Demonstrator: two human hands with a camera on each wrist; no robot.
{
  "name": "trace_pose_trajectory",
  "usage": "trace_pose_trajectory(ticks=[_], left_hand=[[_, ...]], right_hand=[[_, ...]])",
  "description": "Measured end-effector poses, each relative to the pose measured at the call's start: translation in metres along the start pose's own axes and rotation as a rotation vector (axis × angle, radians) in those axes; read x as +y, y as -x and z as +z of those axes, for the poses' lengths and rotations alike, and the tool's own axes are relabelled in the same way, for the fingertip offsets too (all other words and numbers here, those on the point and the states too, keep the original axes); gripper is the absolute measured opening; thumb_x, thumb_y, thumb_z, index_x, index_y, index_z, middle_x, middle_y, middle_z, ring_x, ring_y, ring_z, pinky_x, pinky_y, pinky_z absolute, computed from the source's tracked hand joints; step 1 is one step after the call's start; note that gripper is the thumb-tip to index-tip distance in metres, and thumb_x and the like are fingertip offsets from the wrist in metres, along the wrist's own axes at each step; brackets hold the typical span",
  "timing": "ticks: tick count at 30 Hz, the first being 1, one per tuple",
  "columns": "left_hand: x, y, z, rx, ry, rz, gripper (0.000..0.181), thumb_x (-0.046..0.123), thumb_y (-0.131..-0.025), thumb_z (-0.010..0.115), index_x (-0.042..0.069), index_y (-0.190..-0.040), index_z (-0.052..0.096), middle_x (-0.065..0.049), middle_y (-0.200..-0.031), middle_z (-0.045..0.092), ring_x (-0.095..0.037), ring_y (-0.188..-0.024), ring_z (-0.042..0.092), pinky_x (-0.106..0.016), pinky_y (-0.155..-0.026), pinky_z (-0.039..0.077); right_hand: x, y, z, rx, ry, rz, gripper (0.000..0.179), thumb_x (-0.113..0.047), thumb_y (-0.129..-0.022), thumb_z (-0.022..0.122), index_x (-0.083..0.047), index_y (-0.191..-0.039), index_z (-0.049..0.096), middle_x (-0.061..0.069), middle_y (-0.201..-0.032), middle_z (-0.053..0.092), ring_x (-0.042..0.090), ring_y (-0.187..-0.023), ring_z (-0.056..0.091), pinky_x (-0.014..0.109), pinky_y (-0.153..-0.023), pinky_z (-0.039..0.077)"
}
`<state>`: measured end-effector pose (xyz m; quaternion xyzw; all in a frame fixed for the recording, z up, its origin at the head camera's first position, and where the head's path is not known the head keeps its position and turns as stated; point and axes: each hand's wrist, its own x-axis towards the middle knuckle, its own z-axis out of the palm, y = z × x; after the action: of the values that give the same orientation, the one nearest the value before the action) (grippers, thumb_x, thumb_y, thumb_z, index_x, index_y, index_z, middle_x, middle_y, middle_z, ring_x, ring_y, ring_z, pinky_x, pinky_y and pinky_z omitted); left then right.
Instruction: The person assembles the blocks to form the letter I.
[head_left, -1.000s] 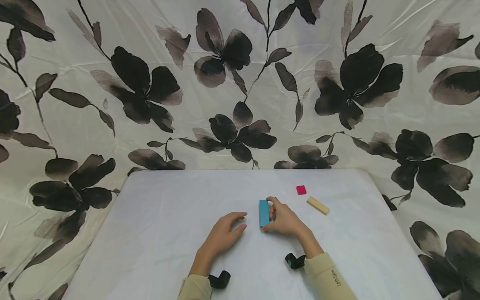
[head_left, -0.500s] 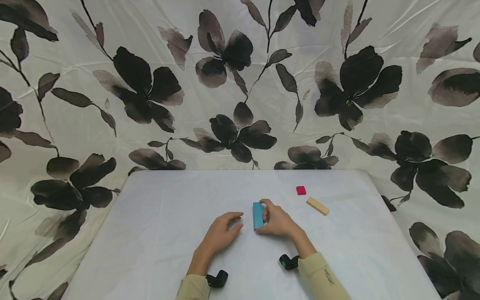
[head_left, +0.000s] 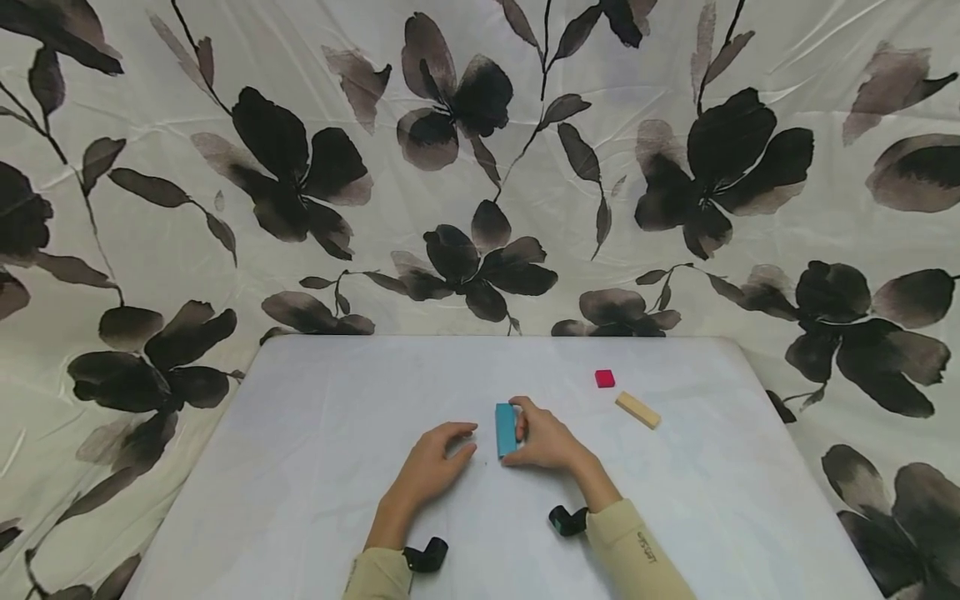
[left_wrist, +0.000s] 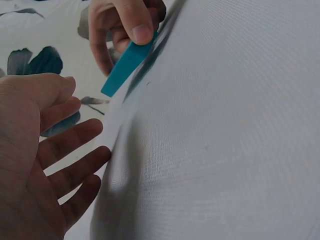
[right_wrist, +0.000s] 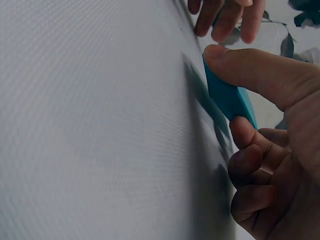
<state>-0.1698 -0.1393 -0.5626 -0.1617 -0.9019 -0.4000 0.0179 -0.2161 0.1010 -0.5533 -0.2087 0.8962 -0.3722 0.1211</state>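
My right hand (head_left: 547, 439) pinches a blue rectangular block (head_left: 506, 431) by its two ends, thumb at the near end and index finger at the far end. In the right wrist view the block (right_wrist: 227, 95) shows between thumb and fingers, close over the white tabletop, with its shadow beside it. My left hand (head_left: 431, 462) is a short way left of the block, fingers relaxed and spread, holding nothing. The left wrist view shows the left hand (left_wrist: 45, 150) apart from the block (left_wrist: 125, 67), its palm facing it.
On the white table (head_left: 322, 400), a small red block (head_left: 604, 379) lies at the back right. A tan wooden block (head_left: 637, 410) lies slantwise just in front of it. Behind the table's far edge hangs a floral cloth (head_left: 480, 167).
My right hand has moved left with the blue block in its grip. The left hand has shifted slightly left, still relaxed. The red and tan blocks stay put.
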Motion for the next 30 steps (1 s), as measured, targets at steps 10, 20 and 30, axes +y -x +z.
trace_pose_trajectory(ticks=[10,20,30], left_hand=[[-0.003,-0.001,0.003,-0.011,-0.003,-0.004,0.033,0.031,-0.095,0.064,0.020,-0.126,0.064,0.006,-0.121,0.064,-0.013,-0.115,0.057,-0.039,-0.096,0.045],[-0.002,-0.008,0.007,-0.022,-0.012,-0.007,0.034,0.030,-0.095,0.064,0.019,-0.127,0.064,0.005,-0.121,0.064,-0.012,-0.114,0.057,-0.039,-0.096,0.045],[0.002,-0.008,0.010,-0.008,-0.024,0.014,0.034,0.033,-0.096,0.063,0.018,-0.126,0.064,0.005,-0.119,0.064,-0.015,-0.107,0.060,-0.041,-0.089,0.048]], right_hand=[[0.000,-0.003,0.005,0.000,0.015,0.009,0.095,-0.034,-0.066,0.090,-0.008,-0.141,0.039,-0.006,-0.083,0.055,0.011,-0.072,0.051,0.032,-0.071,0.043],[-0.003,-0.004,0.005,0.005,0.037,0.021,0.095,-0.035,-0.065,0.090,-0.008,-0.141,0.040,-0.005,-0.081,0.055,0.011,-0.071,0.051,0.031,-0.069,0.043],[-0.002,-0.004,0.006,0.007,0.057,0.021,0.094,-0.037,-0.065,0.090,-0.006,-0.140,0.041,-0.006,-0.081,0.054,0.011,-0.070,0.050,0.029,-0.067,0.042]])
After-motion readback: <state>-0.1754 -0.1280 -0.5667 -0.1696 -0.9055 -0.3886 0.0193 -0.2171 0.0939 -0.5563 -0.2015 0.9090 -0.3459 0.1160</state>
